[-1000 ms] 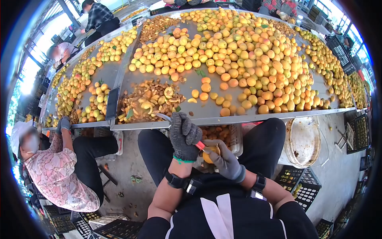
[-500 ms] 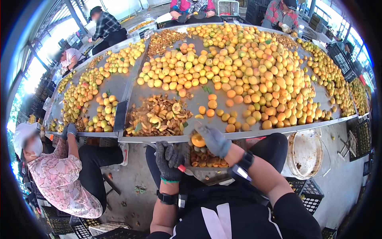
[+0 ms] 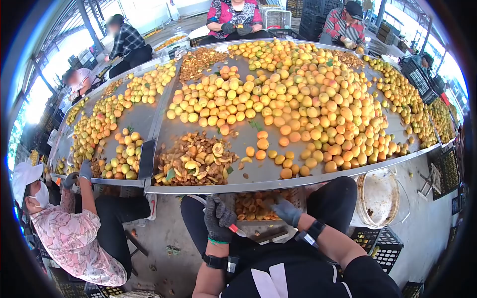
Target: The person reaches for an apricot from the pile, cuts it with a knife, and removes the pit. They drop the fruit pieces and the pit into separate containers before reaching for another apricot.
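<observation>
Right-hand fingers (image 3: pixel 279 207) have lowered to the crate (image 3: pixel 300 196) of halved fruit (image 3: pixel 251 204).

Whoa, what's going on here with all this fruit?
Someone sits at a metal table heaped with round orange fruit. Their left hand holds a red-handled tool; their right hand, a bit blurred, is by fruit pieces below the table edge. A pile of brownish bits lies nearby, and other people are around.

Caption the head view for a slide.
Left hand holding a red-handled tool, right hand at a crate of cut fruit, before a metal table heaped with whole fruit.
</observation>
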The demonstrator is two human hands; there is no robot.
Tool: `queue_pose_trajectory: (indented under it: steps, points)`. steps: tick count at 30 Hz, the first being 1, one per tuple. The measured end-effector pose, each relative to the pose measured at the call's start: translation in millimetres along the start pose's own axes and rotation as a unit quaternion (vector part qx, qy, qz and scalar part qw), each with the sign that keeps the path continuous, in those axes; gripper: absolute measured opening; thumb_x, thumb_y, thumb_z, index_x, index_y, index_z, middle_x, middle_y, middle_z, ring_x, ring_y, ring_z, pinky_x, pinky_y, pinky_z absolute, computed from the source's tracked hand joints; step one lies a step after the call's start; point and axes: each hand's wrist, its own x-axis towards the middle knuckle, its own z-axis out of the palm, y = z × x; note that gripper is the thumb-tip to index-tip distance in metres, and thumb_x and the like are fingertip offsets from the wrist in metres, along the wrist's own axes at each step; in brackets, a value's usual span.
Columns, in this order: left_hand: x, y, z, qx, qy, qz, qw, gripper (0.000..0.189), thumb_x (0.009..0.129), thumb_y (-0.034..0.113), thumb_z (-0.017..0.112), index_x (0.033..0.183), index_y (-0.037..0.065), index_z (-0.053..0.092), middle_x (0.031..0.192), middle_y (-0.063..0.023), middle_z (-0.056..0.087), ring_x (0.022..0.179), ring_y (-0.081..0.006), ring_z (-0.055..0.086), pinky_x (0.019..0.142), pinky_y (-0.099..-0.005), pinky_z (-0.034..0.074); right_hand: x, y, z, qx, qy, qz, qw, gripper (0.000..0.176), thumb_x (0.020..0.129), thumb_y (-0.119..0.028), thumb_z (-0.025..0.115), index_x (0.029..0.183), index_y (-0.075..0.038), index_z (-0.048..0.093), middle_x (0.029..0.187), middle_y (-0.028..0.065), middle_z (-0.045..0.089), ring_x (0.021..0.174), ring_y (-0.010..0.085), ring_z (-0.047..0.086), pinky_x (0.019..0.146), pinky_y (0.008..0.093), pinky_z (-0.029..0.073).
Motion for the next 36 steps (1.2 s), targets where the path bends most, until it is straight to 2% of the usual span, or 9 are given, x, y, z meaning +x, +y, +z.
queue_pose_trajectory:
  steps: [5, 11, 21, 25, 27, 30, 33, 35, 36]
  points:
    - [5.3, -13.0, -14.0, 0.062, 0.021, -0.053, 0.996, 0.024, 0.098, 0.035, 0.046, 0.095, 0.015, 0.058, 0.055, 0.0046, 0.039, 0.036, -0.0102, 0.033, 0.037, -0.0257, 0.030, 2.2, -48.1, -43.4, 0.063, -0.159, -0.074, 0.982, 0.034, 0.086, -0.020, 0.064, 0.114, -0.003, 0.057, 0.109, 0.0139, 0.064, 0.099, 0.0249, 0.062, 0.084, 0.0320, 0.048]
    - [9.5, -28.2, -17.5, 0.165, 0.078, -0.114, 0.977, 0.019, 0.094, 0.031, 0.055, 0.090, 0.013, 0.058, 0.057, 0.0023, 0.042, 0.037, -0.0113, 0.034, 0.037, -0.0260, 0.030, 105.9, -104.2, -94.8, -0.364, 0.095, -0.230, 0.897, 0.038, 0.086, -0.016, 0.061, 0.122, -0.009, 0.054, 0.119, 0.0102, 0.058, 0.104, 0.0264, 0.060, 0.086, 0.0365, 0.049]
    - [12.8, -36.0, -22.6, 0.192, 0.129, -0.142, 0.962, 0.011, 0.091, 0.021, 0.059, 0.089, 0.010, 0.059, 0.057, 0.0003, 0.043, 0.039, -0.0113, 0.036, 0.036, -0.0254, 0.030, 139.8, -87.1, -119.1, -0.418, 0.058, -0.074, 0.904, 0.039, 0.081, -0.022, 0.063, 0.115, -0.006, 0.051, 0.115, 0.0175, 0.057, 0.105, 0.0355, 0.057, 0.086, 0.0419, 0.048]
    - [15.2, -43.9, -10.7, 0.259, 0.101, -0.138, 0.951, 0.010, 0.091, 0.021, 0.060, 0.089, 0.011, 0.059, 0.057, 0.0001, 0.046, 0.040, -0.0110, 0.039, 0.036, -0.0249, 0.032, 96.5, -87.7, -132.2, -0.348, 0.196, -0.139, 0.907, 0.036, 0.082, -0.024, 0.064, 0.109, -0.003, 0.053, 0.089, 0.0113, 0.061, 0.091, 0.0304, 0.062, 0.079, 0.0377, 0.050]
    - [13.1, -47.0, -4.6, 0.286, 0.104, -0.136, 0.943, 0.010, 0.091, 0.020, 0.060, 0.088, 0.011, 0.059, 0.057, 0.0000, 0.047, 0.041, -0.0110, 0.041, 0.037, -0.0247, 0.034, 70.9, -92.1, -137.3, 0.269, 0.097, -0.054, 0.957, 0.032, 0.084, -0.024, 0.064, 0.107, -0.003, 0.056, 0.091, 0.0064, 0.059, 0.081, 0.0182, 0.062, 0.072, 0.0295, 0.051]
    - [16.1, -54.5, -7.0, 0.409, 0.137, -0.137, 0.892, 0.012, 0.092, 0.021, 0.058, 0.086, 0.011, 0.058, 0.057, 0.0009, 0.050, 0.044, -0.0112, 0.047, 0.039, -0.0244, 0.038, 18.5, -82.7, -114.6, 0.413, -0.046, -0.003, 0.909, 0.039, 0.086, -0.026, 0.065, 0.114, -0.003, 0.053, 0.107, 0.0083, 0.058, 0.088, 0.0152, 0.060, 0.074, 0.0241, 0.050]
    - [18.9, -70.8, -28.6, 0.649, 0.092, -0.005, 0.755, 0.016, 0.088, 0.023, 0.062, 0.088, 0.008, 0.058, 0.057, -0.0046, 0.055, 0.048, -0.0198, 0.056, 0.044, -0.0311, 0.044, -23.9, -74.7, -64.9, 0.285, -0.141, -0.017, 0.948, 0.068, 0.084, -0.038, 0.068, 0.132, -0.003, 0.035, 0.100, 0.0054, 0.059, 0.089, 0.0122, 0.059, 0.074, 0.0241, 0.050]
    - [13.6, -73.3, -14.1, 0.910, -0.054, 0.149, 0.384, 0.015, 0.085, 0.022, 0.064, 0.086, 0.006, 0.062, 0.064, -0.0098, 0.060, 0.057, -0.0230, 0.063, 0.052, -0.0353, 0.050, -36.2, -62.4, -30.9, 0.311, -0.135, -0.024, 0.940, 0.056, 0.088, -0.033, 0.064, 0.130, -0.003, 0.042, 0.100, 0.0035, 0.060, 0.093, 0.0105, 0.057, 0.080, 0.0237, 0.048]
    - [10.5, -73.2, -7.9, 0.911, -0.055, 0.149, 0.382, 0.015, 0.085, 0.022, 0.064, 0.086, 0.006, 0.062, 0.064, -0.0098, 0.060, 0.057, -0.0230, 0.063, 0.052, -0.0353, 0.050, -40.7, -66.1, -20.3, 0.308, -0.099, -0.033, 0.946, 0.044, 0.091, -0.026, 0.060, 0.126, -0.003, 0.049, 0.101, 0.0038, 0.061, 0.096, 0.0111, 0.057, 0.084, 0.0242, 0.046]
